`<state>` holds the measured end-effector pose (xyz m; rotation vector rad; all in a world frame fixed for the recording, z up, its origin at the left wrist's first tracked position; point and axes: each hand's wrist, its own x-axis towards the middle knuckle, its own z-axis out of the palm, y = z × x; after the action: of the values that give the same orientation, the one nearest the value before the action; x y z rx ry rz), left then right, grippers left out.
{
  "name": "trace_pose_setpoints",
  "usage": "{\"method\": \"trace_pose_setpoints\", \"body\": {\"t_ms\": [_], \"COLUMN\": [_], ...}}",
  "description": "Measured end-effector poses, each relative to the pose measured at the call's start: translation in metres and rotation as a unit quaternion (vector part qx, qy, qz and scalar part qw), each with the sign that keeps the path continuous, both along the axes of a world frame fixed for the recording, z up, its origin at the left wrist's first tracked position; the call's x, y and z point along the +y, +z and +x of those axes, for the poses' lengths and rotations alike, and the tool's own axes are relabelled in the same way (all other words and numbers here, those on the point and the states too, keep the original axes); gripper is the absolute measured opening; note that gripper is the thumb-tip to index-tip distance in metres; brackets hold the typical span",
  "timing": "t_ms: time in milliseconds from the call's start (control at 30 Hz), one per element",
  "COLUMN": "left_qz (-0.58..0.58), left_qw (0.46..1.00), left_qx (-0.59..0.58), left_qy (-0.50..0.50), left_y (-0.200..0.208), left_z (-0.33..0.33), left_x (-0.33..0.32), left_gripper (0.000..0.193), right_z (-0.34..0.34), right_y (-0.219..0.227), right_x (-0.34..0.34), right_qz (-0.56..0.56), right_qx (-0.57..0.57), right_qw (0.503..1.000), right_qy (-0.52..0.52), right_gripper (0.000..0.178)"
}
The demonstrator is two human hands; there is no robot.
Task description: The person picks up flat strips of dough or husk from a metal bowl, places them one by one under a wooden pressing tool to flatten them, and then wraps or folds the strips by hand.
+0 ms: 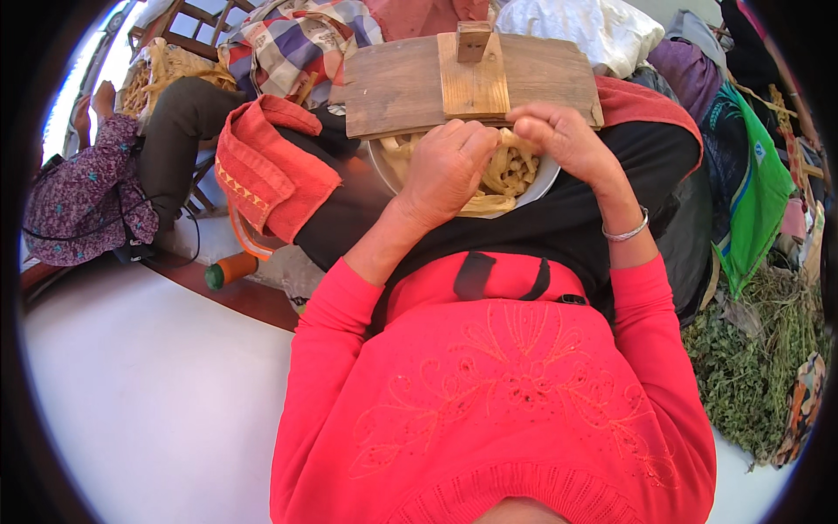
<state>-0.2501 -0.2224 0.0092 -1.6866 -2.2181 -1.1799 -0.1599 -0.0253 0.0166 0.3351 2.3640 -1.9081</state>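
Observation:
A white bowl (551,185) sits in my lap, holding pale yellow, soft-looking strips (511,175). Across its far side lies a wide wooden board (393,83) with a lighter plank (476,83) and a small upright wooden block (472,42) fixed on it. My left hand (445,168) is closed over the bowl's near left part, just below the board's edge. To its right, my right hand (563,144) has its fingers bent together beside the board's near edge. Whatever lies between the fingers of either hand is hidden or too small to make out.
Red towels (278,166) drape over my knees. At left, a person in a patterned purple sleeve (83,205) sits close by, near a heap of yellowish strips (170,74). An orange-and-green roll (231,272) lies below. Right: a green bag (758,196) and dried plants (751,349).

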Motion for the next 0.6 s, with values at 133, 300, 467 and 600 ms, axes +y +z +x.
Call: {"method": "trace_pose_setpoints", "body": {"t_ms": [133, 300, 467, 600], "left_qz": [0.019, 0.032, -0.023, -0.055], "left_qw": [0.997, 0.996, 0.979, 0.956], "left_qx": [-0.078, -0.084, -0.204, -0.287], "left_qy": [0.023, -0.017, -0.013, -0.017], "left_y": [-0.009, -0.013, -0.005, -0.013], "left_z": [-0.01, -0.012, -0.012, -0.021], "left_x": [-0.006, -0.007, 0.004, 0.004], "left_gripper": [0.016, 0.012, 0.01, 0.01], "right_z": [0.009, 0.0, -0.012, -0.015], "right_y": [-0.008, -0.004, -0.003, 0.004], "right_x": [-0.012, -0.005, -0.005, 0.001], "right_qz": [-0.052, 0.06, -0.205, -0.193], "right_qx": [-0.007, 0.077, -0.071, -0.061], "right_qw": [0.998, 0.993, 0.976, 0.979], "right_qy": [-0.029, -0.06, 0.019, -0.015], "right_gripper": [0.018, 0.032, 0.019, 0.012]}}
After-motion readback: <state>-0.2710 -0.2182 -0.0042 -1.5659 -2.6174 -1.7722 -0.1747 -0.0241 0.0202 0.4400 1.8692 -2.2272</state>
